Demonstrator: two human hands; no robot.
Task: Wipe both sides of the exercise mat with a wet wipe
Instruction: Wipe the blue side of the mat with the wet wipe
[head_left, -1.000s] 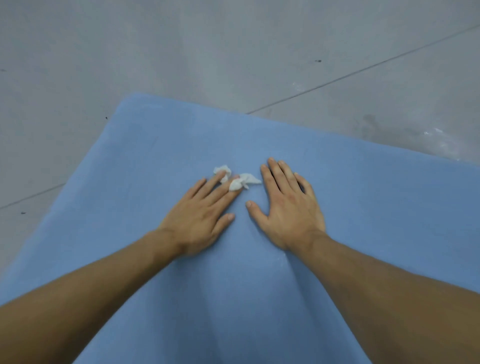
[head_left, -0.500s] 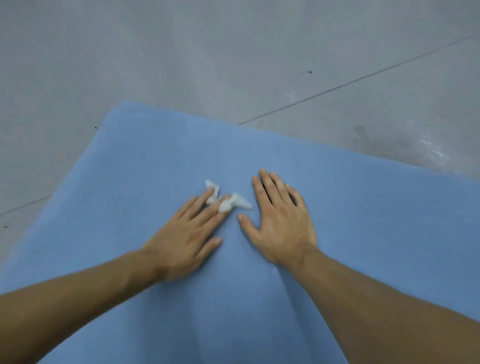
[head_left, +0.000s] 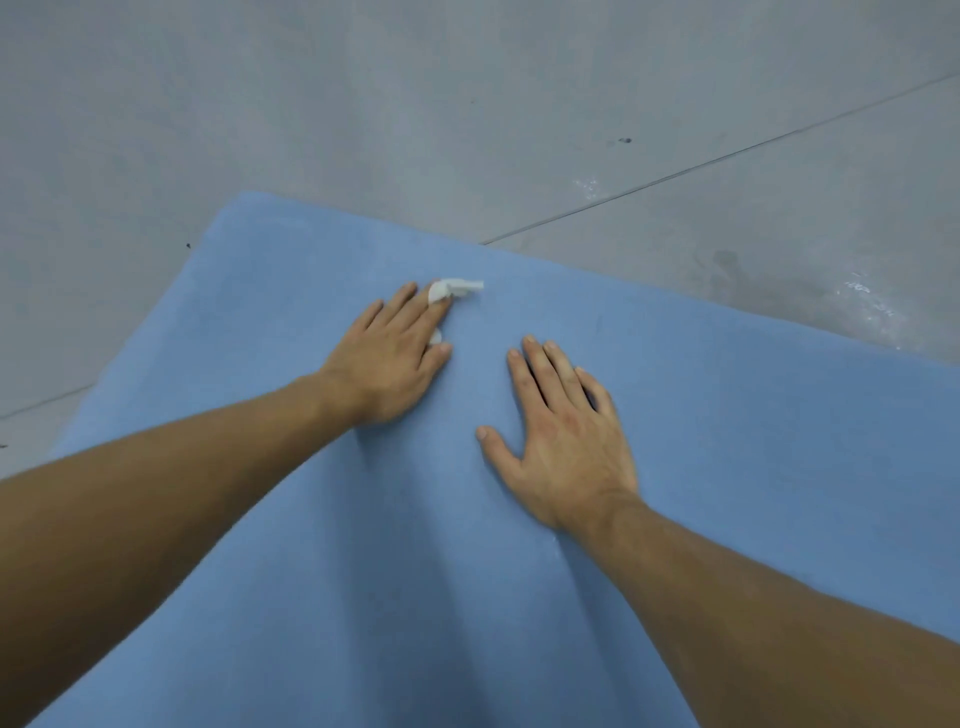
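Note:
The blue exercise mat lies flat on the floor and fills the lower part of the head view. My left hand lies palm down on it with straight fingers, pressing a small crumpled white wet wipe that sticks out past the fingertips; a bit of white also shows between two fingers. My right hand rests flat on the mat to the right, fingers spread, holding nothing. The mat wrinkles slightly between my forearms.
Grey concrete floor surrounds the mat, with a thin seam line running diagonally at the upper right and pale scuff marks beyond the mat's far right edge. The mat's far left corner is in view.
My left hand has slid forward and left with the wipe, away from the right hand. The right hand stays flat on the mat. The two hands are now farther apart.

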